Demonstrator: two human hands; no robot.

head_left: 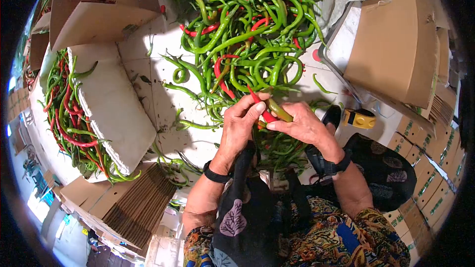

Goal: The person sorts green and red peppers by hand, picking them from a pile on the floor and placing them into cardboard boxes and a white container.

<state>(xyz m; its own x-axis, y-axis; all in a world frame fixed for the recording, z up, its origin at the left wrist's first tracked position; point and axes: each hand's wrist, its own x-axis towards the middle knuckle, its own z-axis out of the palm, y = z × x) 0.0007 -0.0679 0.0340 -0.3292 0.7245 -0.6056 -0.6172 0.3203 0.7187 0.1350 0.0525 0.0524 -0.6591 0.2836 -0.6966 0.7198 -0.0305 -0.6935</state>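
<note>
My left hand (pixel 241 118) is closed, thumb and fingers pinching a red chili pepper (pixel 267 115) near its middle. Close against it, my right hand (pixel 309 124) is closed around a brownish-green chili pepper (pixel 280 111), and its thumb meets the lower end of the red one. Both peppers lie side by side between the hands, tips slanting up and left. Just beyond the fingers spreads a big heap of long green chili peppers (pixel 237 39), mixed with some red ones. More green peppers (pixel 282 151) lie on the floor beneath my hands.
On the left, a white foam box (pixel 118 113) stands beside a pile of red and green peppers (pixel 74 118). Flattened cardboard (pixel 138 207) is stacked below it. An open cardboard box (pixel 386 44) stands at right, near a yellow tape roll (pixel 360 118). Printed cartons (pixel 425 168) line the right edge.
</note>
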